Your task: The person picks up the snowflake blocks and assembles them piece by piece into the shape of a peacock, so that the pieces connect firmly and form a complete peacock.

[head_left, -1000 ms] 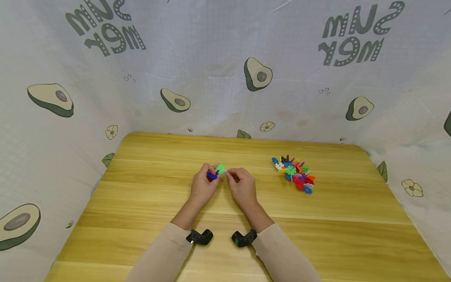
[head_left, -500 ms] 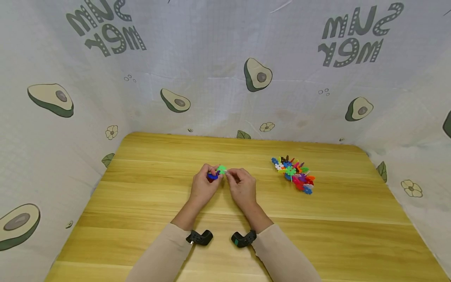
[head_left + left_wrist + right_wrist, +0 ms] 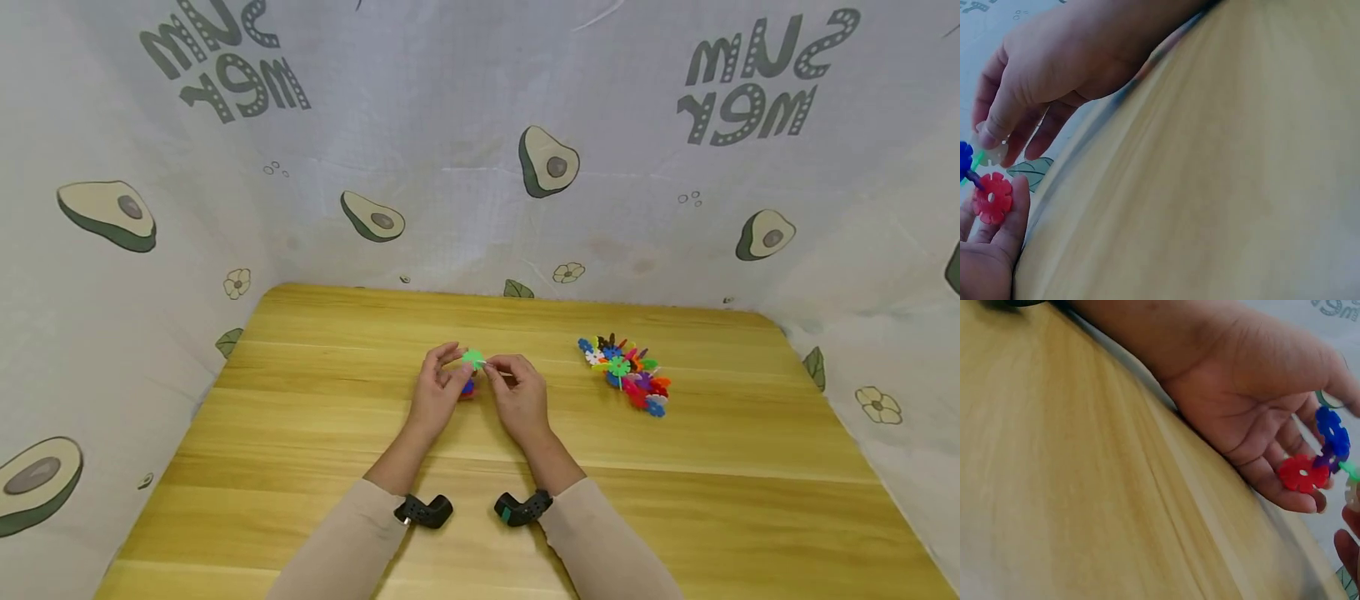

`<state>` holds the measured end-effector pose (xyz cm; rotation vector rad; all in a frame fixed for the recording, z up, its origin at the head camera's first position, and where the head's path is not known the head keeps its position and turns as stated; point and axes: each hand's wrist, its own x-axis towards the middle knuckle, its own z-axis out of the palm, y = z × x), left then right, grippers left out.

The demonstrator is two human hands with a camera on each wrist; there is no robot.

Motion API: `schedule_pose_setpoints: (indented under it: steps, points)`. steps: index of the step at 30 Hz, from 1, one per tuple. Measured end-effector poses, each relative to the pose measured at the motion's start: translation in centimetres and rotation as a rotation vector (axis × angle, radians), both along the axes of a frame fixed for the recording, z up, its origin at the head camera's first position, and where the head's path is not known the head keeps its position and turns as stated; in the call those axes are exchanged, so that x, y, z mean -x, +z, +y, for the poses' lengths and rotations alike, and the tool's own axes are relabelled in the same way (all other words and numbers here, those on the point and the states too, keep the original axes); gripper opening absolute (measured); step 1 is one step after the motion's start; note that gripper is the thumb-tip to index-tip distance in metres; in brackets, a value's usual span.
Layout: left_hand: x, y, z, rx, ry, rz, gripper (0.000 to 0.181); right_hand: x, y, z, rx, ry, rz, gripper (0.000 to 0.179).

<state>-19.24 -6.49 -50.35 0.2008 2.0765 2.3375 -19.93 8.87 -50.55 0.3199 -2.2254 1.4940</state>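
My left hand (image 3: 433,400) curls loosely around a small cluster of interlocking plastic snowflake discs. A red disc (image 3: 1304,474) lies against its fingers. Joined to that are a purple disc (image 3: 1332,460) and a blue disc (image 3: 1334,430). From above, a bright green disc (image 3: 473,358) shows between both hands, near the left thumb. My right hand (image 3: 522,404) pinches a whitish disc (image 3: 991,153) between thumb and finger, against the green one. The left thumb's tip is cut off in the right wrist view, so its exact contact cannot be made out.
A larger, many-coloured heap of snowflake discs (image 3: 630,371) sits to the right on the wooden table (image 3: 337,350). A white avocado-print cloth (image 3: 450,125) hangs behind the table and along its sides. Each wrist wears a black strap (image 3: 426,511).
The left hand has changed its hold: its index finger is raised, and the blue disc now shows lower, beneath the thumb. The right hand keeps its pinch nearly in place. The heap stays put.
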Motion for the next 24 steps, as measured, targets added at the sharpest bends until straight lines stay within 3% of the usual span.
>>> schedule_pose_setpoints:
  steps: [5, 8, 11, 16, 24]
  points:
    - [0.2, 0.2, -0.3, -0.08, -0.009, -0.106, 0.038, -0.1, 0.4, 0.1, -0.011, 0.045, 0.05, 0.004]
    - [0.3, 0.2, -0.4, -0.114, 0.01, -0.135, 0.028, -0.2, 0.6, 0.1, 0.004, 0.058, 0.048, 0.006]
    - [0.3, 0.2, -0.4, -0.214, 0.038, -0.147, 0.022, -0.1, 1.1, 0.6, 0.04, 0.038, 0.063, 0.011]
    - [0.4, 0.3, -0.2, -0.34, 0.051, -0.161, 0.013, 0.4, 2.6, 2.5, 0.11, -0.105, 0.073, 0.014]
    - [0.5, 0.1, -0.4, -0.246, 0.039, -0.162, 0.02, 0.9, 5.8, 7.8, 0.174, -0.37, -0.029, 0.025]
